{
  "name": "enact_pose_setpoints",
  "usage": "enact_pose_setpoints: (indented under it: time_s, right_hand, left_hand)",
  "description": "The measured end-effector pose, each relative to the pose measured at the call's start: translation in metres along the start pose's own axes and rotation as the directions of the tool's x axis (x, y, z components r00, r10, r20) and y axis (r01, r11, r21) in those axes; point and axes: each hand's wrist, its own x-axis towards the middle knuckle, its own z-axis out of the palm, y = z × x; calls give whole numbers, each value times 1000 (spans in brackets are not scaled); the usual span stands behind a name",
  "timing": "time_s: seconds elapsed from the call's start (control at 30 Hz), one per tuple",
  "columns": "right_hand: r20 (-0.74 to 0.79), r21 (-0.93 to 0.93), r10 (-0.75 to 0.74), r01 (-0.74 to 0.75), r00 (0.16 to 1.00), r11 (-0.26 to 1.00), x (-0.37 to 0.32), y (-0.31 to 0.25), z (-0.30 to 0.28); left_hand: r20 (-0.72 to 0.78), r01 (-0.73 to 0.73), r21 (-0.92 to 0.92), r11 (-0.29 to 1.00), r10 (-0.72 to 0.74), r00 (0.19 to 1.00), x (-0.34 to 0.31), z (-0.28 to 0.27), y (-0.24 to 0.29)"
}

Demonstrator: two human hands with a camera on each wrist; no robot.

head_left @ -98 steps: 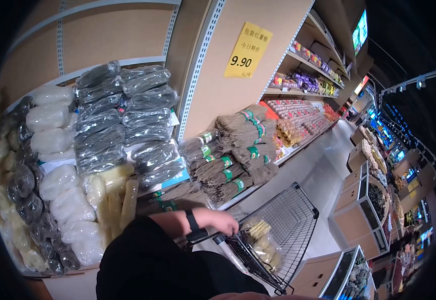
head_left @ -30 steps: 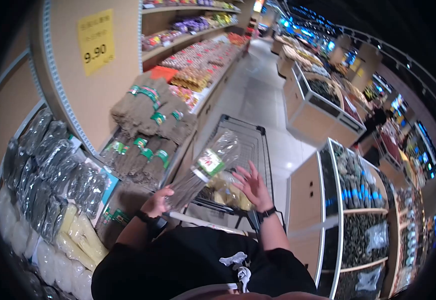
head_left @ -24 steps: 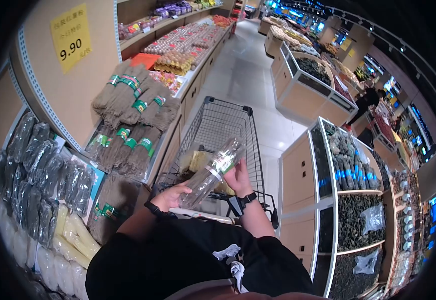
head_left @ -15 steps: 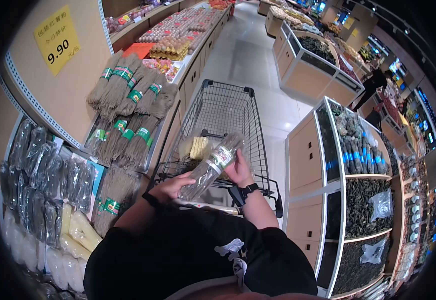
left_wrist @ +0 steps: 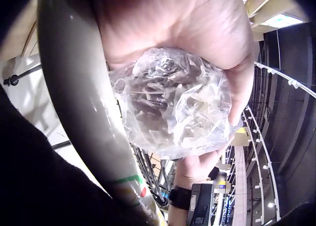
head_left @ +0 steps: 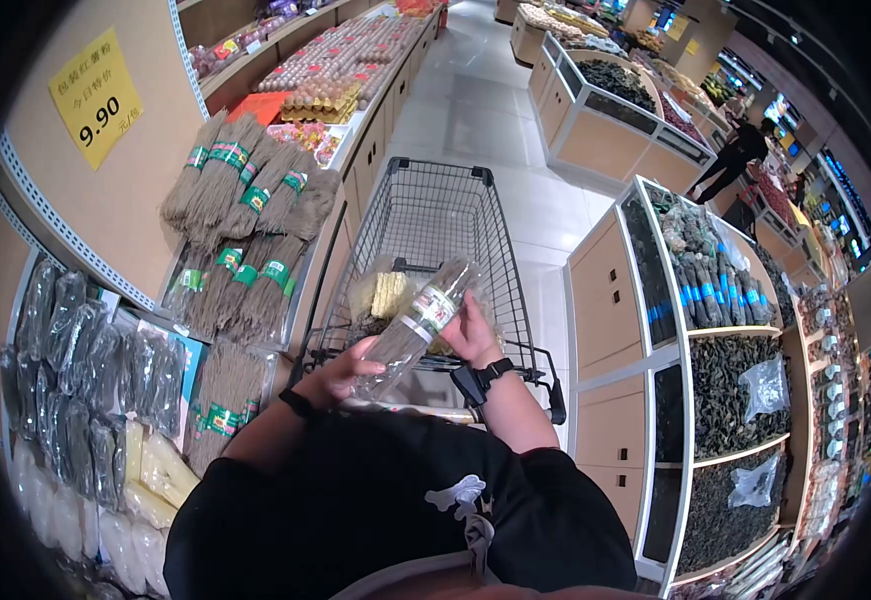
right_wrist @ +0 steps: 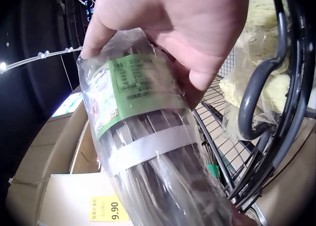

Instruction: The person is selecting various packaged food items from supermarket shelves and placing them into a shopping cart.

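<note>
Both hands hold a long clear pack of dried noodles slantwise over the near end of a shopping cart. My left hand grips the lower end; the left wrist view shows its fingers curled round the crumpled plastic. My right hand grips the upper end, with thumb and fingers on either side of it in the right wrist view. A green and white label wraps the pack there, above a white paper band. Yellowish bagged noodles lie in the cart behind the pack.
On the left, banded noodle bundles and dark plastic-wrapped packs fill a display below a yellow price sign. Right of the cart stands a wooden bin unit with dried goods. A tiled aisle runs ahead, with a person farther off.
The noodle pack has come into my hands, first the left alone. My right hand, spread open a second ago, has closed on its upper end. The view has swung from the shelf to the cart.
</note>
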Motion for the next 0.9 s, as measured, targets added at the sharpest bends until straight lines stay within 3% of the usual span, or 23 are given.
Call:
enact_pose_setpoints:
  time_s: [0.17, 0.33, 0.43, 0.9]
  right_hand:
    - [-23, -172, 86, -88, 996, 981, 2, 5, -18]
    - [-59, -252, 109, -121, 992, 960, -3, 15, -12]
    - [-70, -268, 119, -133, 990, 954, -5, 16, -12]
    - [-113, -278, 137, -163, 984, 947, -5, 18, -17]
  left_hand:
    - [-66, -44, 173, 984, 57, 996, 2, -13, -12]
    - [-139, -109, 258, 960, 148, 979, 8, -28, -28]
    - [-200, -76, 351, 933, 154, 968, 5, -23, -30]
    - [-177, -82, 300, 950, 140, 974, 1, -21, -29]
